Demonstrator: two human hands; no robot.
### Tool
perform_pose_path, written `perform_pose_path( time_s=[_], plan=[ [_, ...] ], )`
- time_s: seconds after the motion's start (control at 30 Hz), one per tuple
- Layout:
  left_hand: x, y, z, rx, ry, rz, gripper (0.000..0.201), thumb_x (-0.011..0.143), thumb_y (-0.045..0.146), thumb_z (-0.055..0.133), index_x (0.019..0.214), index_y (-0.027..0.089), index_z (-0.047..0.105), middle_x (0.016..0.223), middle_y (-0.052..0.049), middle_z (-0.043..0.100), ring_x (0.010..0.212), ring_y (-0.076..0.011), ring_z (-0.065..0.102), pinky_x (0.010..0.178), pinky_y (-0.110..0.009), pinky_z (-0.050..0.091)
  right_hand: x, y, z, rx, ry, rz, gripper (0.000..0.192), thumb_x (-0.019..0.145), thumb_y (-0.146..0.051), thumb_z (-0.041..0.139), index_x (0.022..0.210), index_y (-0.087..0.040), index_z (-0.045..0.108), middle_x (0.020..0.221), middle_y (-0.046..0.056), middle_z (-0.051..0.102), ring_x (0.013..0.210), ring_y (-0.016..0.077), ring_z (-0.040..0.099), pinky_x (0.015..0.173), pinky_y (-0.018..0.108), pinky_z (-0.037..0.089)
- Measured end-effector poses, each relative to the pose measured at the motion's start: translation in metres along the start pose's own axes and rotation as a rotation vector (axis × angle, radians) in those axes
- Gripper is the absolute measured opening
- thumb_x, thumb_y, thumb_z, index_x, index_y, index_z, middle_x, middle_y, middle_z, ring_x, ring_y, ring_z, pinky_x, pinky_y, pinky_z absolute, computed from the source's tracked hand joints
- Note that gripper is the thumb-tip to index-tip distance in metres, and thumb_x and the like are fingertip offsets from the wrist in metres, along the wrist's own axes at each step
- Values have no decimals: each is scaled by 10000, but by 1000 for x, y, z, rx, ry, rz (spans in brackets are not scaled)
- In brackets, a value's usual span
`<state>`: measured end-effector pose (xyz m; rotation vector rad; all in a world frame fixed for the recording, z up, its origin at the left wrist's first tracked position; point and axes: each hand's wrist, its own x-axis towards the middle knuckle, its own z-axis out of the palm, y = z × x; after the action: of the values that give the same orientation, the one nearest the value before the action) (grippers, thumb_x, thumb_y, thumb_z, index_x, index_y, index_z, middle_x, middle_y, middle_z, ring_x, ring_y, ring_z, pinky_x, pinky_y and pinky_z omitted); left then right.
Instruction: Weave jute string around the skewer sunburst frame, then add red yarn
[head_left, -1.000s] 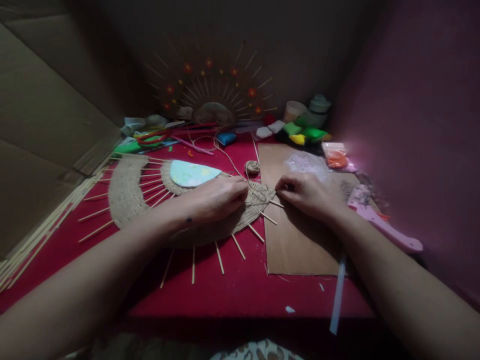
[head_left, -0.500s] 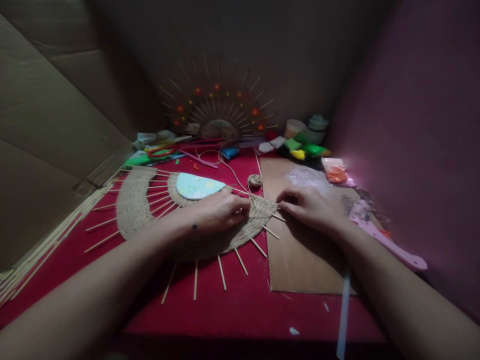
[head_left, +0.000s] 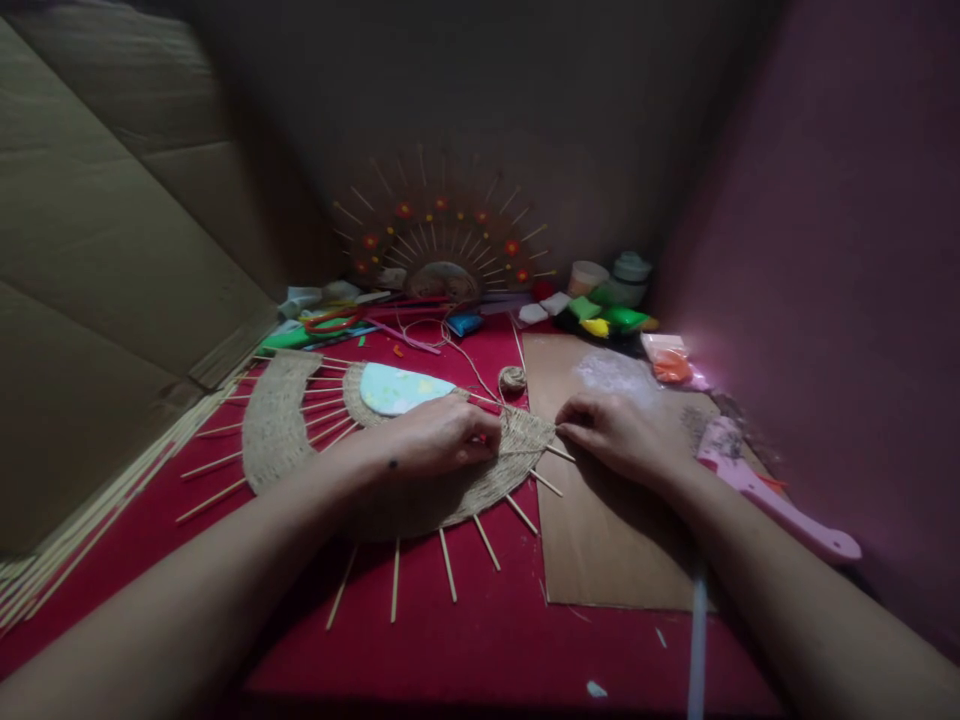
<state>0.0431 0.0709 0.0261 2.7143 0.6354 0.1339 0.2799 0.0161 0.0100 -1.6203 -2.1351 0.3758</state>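
A half-round fan of twine woven over thin wooden sticks (head_left: 281, 425) lies on the red tabletop, with a pale blue, patterned half-disc (head_left: 401, 390) at its centre. My left hand (head_left: 442, 435) rests over its right part, fingers closed on a strand of twine (head_left: 521, 453) that runs toward the right edge. At the fan's right corner, my right hand (head_left: 626, 435) has thumb and forefinger pinched together; what lies between them is too small to tell. Just beyond the hands sits a small ball of twine (head_left: 512, 380), its loose strand trailing back.
A brown board (head_left: 615, 560) lies beneath my right hand. Right of it are a pink glue gun (head_left: 787, 505) and a glue stick (head_left: 697, 640). Clay packets (head_left: 626, 319), scissors (head_left: 330, 320) and a flower-decorated fan (head_left: 442, 215) stand behind. Long sticks (head_left: 112, 495) line the left side.
The camera has tilted slightly up, so everything sits a little lower in view. Both hands keep nearly the same places on the fan, with the strand still held.
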Motion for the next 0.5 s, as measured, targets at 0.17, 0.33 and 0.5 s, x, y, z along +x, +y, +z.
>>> perform_pose_path(
  time_s=[0.17, 0.33, 0.5],
  plan=[
    [-1, 1, 1, 11, 7, 8, 98, 785, 156, 531, 735, 189, 608, 619, 28, 582, 575, -95, 476, 555, -218, 323, -1, -3, -1, -10, -21, 6, 158, 788, -201, 514, 772, -179, 670, 770, 51, 678, 692, 168, 587, 633, 281, 431],
    [-8, 9, -1, 25, 42, 5, 123, 809, 140, 508, 783, 185, 620, 680, 9, 610, 632, -119, 503, 599, -238, 353, -1, -2, 0, 10, -27, -13, 174, 771, -241, 500, 739, -193, 665, 722, 37, 678, 657, 176, 604, 608, 283, 448],
    [-9, 9, -7, -22, 29, 6, 136, 842, 210, 529, 800, 172, 654, 692, 7, 638, 619, -93, 526, 600, -210, 376, -3, -4, -3, 90, -39, -33, 195, 768, -262, 491, 747, -206, 677, 736, 36, 687, 654, 174, 616, 596, 275, 464]
  ],
)
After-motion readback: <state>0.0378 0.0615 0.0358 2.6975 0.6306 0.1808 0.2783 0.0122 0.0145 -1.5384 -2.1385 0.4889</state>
